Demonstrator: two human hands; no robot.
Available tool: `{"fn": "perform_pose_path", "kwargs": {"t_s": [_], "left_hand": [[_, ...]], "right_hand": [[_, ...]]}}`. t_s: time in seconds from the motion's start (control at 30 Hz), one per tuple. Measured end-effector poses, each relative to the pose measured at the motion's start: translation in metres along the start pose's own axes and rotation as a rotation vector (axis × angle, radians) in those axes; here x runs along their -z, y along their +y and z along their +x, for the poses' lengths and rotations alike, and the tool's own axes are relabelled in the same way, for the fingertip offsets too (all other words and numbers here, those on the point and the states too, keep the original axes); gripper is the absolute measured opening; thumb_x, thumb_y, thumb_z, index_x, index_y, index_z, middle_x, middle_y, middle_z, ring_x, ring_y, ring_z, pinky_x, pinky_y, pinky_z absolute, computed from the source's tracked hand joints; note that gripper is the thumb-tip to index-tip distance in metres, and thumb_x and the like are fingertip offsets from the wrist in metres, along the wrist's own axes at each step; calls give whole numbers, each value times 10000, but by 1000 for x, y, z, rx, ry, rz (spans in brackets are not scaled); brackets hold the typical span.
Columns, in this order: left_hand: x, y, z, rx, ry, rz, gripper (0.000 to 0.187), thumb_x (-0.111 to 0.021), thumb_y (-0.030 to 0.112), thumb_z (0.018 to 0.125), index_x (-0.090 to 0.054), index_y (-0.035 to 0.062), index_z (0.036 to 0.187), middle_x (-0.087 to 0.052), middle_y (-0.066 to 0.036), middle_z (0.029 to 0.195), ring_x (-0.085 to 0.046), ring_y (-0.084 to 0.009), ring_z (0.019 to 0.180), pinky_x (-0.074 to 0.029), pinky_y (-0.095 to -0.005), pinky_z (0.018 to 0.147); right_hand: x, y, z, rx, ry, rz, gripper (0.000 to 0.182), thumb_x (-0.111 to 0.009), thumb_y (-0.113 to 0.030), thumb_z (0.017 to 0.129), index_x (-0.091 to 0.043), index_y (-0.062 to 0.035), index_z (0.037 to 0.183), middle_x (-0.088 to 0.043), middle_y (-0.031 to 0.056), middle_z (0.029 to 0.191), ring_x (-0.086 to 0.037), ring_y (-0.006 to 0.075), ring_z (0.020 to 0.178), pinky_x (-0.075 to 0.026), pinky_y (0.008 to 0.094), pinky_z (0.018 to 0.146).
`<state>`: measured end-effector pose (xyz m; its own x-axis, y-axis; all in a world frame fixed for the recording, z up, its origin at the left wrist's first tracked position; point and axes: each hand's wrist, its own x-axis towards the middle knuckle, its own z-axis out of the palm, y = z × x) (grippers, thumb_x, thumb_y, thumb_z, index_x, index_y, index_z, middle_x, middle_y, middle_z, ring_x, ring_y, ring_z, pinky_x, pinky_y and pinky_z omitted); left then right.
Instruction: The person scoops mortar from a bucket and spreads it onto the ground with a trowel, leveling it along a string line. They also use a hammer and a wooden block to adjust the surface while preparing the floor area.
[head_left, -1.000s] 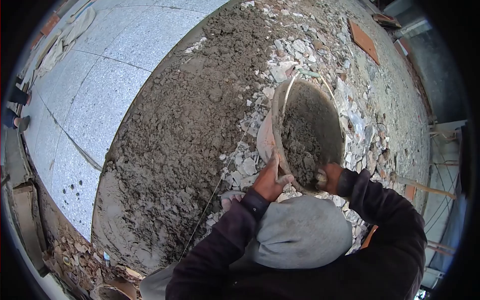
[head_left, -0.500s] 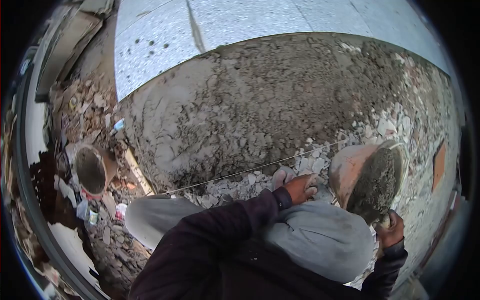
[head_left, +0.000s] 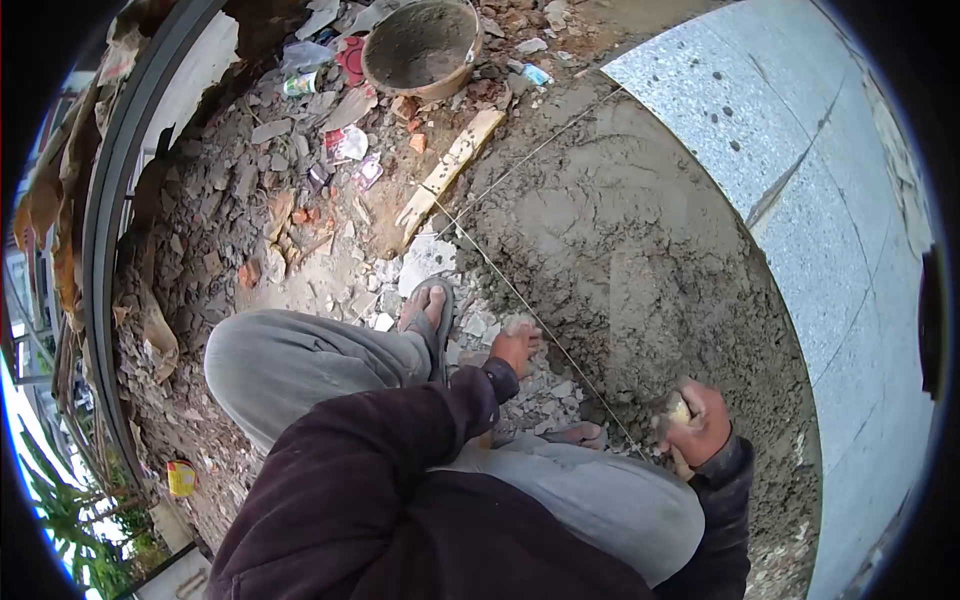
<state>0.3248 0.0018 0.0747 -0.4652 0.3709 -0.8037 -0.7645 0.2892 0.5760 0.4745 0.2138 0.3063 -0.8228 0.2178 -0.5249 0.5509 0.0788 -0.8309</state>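
Note:
My right hand point(head_left: 697, 425) is closed around the pale yellowish handle of a trowel point(head_left: 679, 411), low over the wet mortar bed point(head_left: 640, 250). The trowel's blade is hidden or blurred. Farther left, my left hand point(head_left: 517, 347) hangs over broken rubble beside my foot, its fingers apart and a little smeared, with nothing seen in them. A thin taut string point(head_left: 540, 322) runs between my two hands along the edge of the mortar, from a wooden strip point(head_left: 455, 170) lying on the ground.
Speckled pale tiles point(head_left: 780, 130) border the mortar on the right. A mortar-stained bucket point(head_left: 450, 88) stands at the top. Rubble, wrappers and a yellow cup point(head_left: 181, 478) lie to the left, by a dark metal rail point(head_left: 105, 200). My sandalled foot point(head_left: 430, 310) rests on the chips.
My view has turned left. My right hand, holding the trowel, has left the mortar-filled bucket, now out of view, and come over the mortar bed. My left hand's fingers have loosened.

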Motion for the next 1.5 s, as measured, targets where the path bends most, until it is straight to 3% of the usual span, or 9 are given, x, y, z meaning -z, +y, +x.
{"fn": "perform_pose_path", "kwargs": {"t_s": [0.2,0.37,0.5,0.6,0.7,0.8,1.17,1.27,1.5], "left_hand": [[14,38,28,-60,205,-632,567,-289,479,864,-326,44,1225,-436,-95,1181,-426,-206,1041,-298,-342,889],[-14,47,34,-101,110,-740,658,-212,496,863,-138,20,1311,-182,-127,1352,-152,-260,1240,-90,-376,1004],[-27,39,35,-116,116,-724,662,-223,514,855,-104,74,1335,-107,-56,1399,-72,-224,1286,-51,-388,1020],[-26,41,25,-109,142,-655,662,-209,531,848,-107,98,1338,-128,-45,1395,-67,-223,1285,-56,-416,1010],[-28,43,14,-135,132,-598,679,-169,538,846,-116,67,1331,-114,-97,1391,-36,-260,1284,-17,-436,1009],[-25,39,19,-103,129,-585,688,-129,553,837,-155,70,1326,-125,-93,1391,-43,-259,1284,-16,-435,1008],[-30,-31,86,-360,277,-651,612,-326,405,884,-248,-72,1258,-261,-138,1336,-243,-185,1234,-163,-253,998],[-43,10,29,-288,223,-653,632,-324,416,880,-209,-62,1278,-194,-134,1364,-186,-189,1262,-133,-262,1015],[-42,-31,74,-201,200,-866,658,-288,474,871,-262,-53,1264,-308,-120,1312,-286,-199,1206,-183,-277,993]], "right_hand": [[-27,43,133,-201,-731,878,180,-490,-131,796,-438,23,873,-524,127,662,-496,157,442,-387,264,371],[-45,77,164,-448,-417,469,199,-527,-189,800,-455,-9,848,-505,90,622,-475,135,416,-373,253,348],[-10,56,121,-314,-552,563,171,-541,-158,792,-477,-12,853,-503,69,608,-472,128,414,-385,256,367],[-10,31,122,91,-348,43,255,-515,-169,809,-457,17,973,-492,70,615,-478,131,390,-393,258,349],[-33,11,155,469,26,-895,298,-510,-162,781,-479,-15,1038,-592,156,811,-599,263,672,-474,383,590],[-66,-6,183,187,-132,-1173,277,-470,-160,791,-498,-56,1046,-589,155,915,-579,301,837,-454,425,708],[-43,51,123,-57,-215,-1430,211,-390,-131,829,-534,-99,980,-606,122,824,-600,286,775,-483,385,650],[-28,60,101,-83,-216,-1480,217,-420,-148,808,-526,-100,991,-598,128,804,-593,305,754,-476,402,650],[-45,-20,101,-38,-91,-1447,278,-483,-196,749,-509,-90,1005,-584,157,790,-583,323,756,-460,417,627]]}}
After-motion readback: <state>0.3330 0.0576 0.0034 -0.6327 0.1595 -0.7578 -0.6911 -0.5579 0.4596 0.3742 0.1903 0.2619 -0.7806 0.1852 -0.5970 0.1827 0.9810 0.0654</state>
